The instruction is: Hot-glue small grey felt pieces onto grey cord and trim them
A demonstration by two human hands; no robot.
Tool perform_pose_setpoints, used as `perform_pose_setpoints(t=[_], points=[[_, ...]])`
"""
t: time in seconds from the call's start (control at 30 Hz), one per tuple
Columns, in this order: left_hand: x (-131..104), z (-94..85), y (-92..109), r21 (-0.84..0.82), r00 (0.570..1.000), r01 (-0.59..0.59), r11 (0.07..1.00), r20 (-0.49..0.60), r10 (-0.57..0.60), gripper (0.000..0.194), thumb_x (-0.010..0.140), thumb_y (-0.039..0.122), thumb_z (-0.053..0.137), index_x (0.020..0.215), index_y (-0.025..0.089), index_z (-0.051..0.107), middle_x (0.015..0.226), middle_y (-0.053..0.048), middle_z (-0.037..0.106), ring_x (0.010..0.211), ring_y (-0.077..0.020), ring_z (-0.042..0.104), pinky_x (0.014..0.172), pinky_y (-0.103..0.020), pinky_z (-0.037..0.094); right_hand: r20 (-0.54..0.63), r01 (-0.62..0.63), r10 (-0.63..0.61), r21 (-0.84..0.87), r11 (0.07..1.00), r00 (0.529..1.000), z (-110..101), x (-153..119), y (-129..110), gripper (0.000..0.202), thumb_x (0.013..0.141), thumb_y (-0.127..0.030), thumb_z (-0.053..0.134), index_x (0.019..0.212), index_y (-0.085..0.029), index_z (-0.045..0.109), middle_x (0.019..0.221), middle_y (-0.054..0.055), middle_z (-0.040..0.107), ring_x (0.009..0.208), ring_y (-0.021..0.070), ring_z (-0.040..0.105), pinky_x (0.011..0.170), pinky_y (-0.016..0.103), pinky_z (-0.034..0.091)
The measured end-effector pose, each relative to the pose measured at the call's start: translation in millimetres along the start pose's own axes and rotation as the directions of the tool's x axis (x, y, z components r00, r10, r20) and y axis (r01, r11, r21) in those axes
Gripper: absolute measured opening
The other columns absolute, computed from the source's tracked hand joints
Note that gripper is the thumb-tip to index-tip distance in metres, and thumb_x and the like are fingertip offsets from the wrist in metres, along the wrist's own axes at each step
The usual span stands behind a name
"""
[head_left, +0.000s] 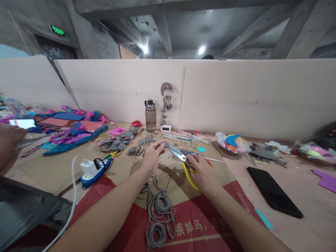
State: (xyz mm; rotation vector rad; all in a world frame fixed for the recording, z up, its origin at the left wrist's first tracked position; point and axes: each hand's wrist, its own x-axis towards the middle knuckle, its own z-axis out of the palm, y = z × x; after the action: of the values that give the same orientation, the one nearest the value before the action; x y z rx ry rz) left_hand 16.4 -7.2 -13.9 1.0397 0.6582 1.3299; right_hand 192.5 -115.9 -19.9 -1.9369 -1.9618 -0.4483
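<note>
My right hand [203,171] grips scissors [178,154] with yellow handles, their blades pointing up and left. At the blade tips, my left hand [152,159] has thumb and forefinger pinched together. What sits between those fingers is too small to make out. Below both hands, grey cord [160,206] lies in loops and coils on the red-and-tan cardboard [199,210]. To the left of my left hand is a pile of grey felt pieces [115,141] with pink dots.
A water bottle [150,117] and small clock [165,128] stand by the partition [118,91], where a grey hanging ornament [167,89] hangs. A power strip [95,173] lies left, a black phone [274,192] right. Another person's hand [10,134] holds a lit phone [23,123].
</note>
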Motion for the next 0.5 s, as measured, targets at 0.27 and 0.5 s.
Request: perform_pose_setpoints(t=[0.27, 0.5], points=[[0.7, 1.2, 0.8, -0.042, 1.000, 0.011, 0.999, 0.007, -0.010, 0.024, 0.064, 0.022, 0.073, 0.086, 0.012, 0.072, 0.072, -0.002, 0.062, 0.059, -0.0060, 0.047, 0.061, -0.019, 0.039, 0.032, 0.013, -0.013, -0.002, 1.000, 0.999, 5.3, -1.5, 0.3, 0.036, 0.086, -0.022, 0.048, 0.121, -0.026, 0.051, 0.097, 0.006, 0.057, 0.084, 0.0171, 0.056, 0.061, 0.025, 0.032], [4.6, -3.6, -4.3, -0.126, 0.996, 0.070, 0.990, 0.070, -0.061, 0.030, 0.062, 0.026, 0.076, 0.088, 0.012, 0.072, 0.074, -0.002, 0.062, 0.059, -0.0049, 0.048, 0.059, -0.017, 0.040, 0.062, 0.033, -0.033, -0.004, 0.999, 0.998, 5.2, -2.0, -0.3, 0.037, 0.085, -0.017, 0.046, 0.120, -0.026, 0.052, 0.093, 0.005, 0.059, 0.080, 0.0167, 0.057, 0.061, 0.025, 0.032]])
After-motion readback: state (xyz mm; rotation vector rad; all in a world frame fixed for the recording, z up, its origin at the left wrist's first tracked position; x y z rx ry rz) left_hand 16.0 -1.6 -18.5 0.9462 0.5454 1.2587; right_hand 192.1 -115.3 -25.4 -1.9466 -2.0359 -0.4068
